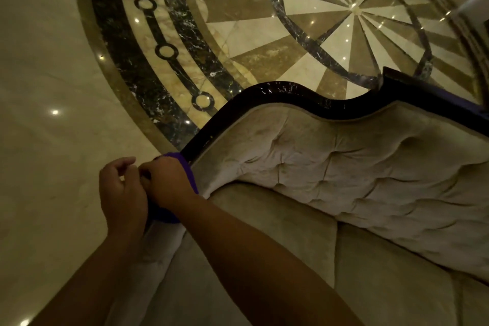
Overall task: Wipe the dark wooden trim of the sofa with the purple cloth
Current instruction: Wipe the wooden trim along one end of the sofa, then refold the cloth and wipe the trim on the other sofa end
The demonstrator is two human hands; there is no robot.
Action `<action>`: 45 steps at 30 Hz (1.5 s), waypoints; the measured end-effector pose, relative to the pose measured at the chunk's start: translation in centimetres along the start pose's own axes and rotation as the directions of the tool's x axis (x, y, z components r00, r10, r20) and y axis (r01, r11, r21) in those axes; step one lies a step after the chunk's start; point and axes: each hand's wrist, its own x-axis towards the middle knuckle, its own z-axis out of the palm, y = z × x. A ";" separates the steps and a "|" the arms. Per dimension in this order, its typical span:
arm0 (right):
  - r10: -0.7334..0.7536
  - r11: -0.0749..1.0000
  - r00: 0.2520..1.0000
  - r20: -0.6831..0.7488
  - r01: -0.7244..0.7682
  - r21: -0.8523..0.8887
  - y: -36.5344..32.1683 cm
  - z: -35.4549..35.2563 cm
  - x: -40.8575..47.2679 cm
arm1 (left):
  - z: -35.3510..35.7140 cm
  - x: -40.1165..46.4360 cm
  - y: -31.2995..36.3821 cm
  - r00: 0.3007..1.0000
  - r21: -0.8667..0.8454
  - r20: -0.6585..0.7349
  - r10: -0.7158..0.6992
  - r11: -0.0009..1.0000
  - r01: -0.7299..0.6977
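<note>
The dark wooden trim curves along the top of a beige tufted sofa back and runs down toward my hands. The purple cloth wraps over the lower end of the trim, with more of it showing below my hands. My right hand presses on the cloth with fingers curled over it. Beside it to the left, my left hand has bent fingers that touch the cloth's left edge; whether it grips the cloth is hidden.
The sofa seat cushions fill the lower right. A polished marble floor with a dark ringed sunburst inlay lies behind and left of the sofa.
</note>
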 end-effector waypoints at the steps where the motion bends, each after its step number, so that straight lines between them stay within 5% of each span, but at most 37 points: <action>1: 0.053 0.992 0.999 0.001 -0.053 0.114 -1.1 0.1 -0.9 | -0.9 -0.5 0.5 1.000 -0.009 0.017 -0.009 1.000 0.010; 7: 0.337 0.816 0.934 -0.120 -0.226 0.532 -3.2 -3.7 -9.5 | -4.3 -5.0 5.5 0.945 -0.062 0.316 -0.082 0.992 0.107; 14: 0.497 0.769 0.789 -0.362 -0.208 0.604 -3.1 -12.7 -21.5 | -3.8 -16.9 11.6 0.655 -0.088 0.755 0.027 0.994 0.060; 20: 0.512 0.828 0.603 -0.611 -0.158 0.538 -2.5 -17.3 -30.5 | -2.9 -25.4 16.2 0.501 -0.162 0.838 0.215 0.976 -0.148; 25: 0.625 0.725 0.461 -0.630 -0.045 0.687 -2.3 -17.6 -38.5 | -3.3 -31.1 17.9 0.424 -0.231 0.857 0.293 0.954 -0.194; 29: 0.671 0.630 0.448 -0.590 0.075 0.773 -2.4 -16.8 -45.4 | -4.6 -36.2 17.1 0.409 -0.259 0.859 0.308 0.950 -0.172; 35: 0.667 0.637 0.443 -0.599 0.078 0.767 -1.1 -14.2 -57.4 | -6.8 -46.3 15.6 0.452 -0.248 0.870 0.199 0.967 0.052; 41: 0.816 0.329 0.482 -0.318 0.065 0.942 1.0 -10.5 -70.2 | -7.8 -56.2 14.5 0.337 -0.209 0.933 0.125 0.951 0.226; 45: 0.781 0.291 0.515 -0.354 0.202 0.935 0.6 -8.6 -75.8 | -7.5 -60.9 13.6 0.262 -0.144 0.961 0.092 0.972 0.186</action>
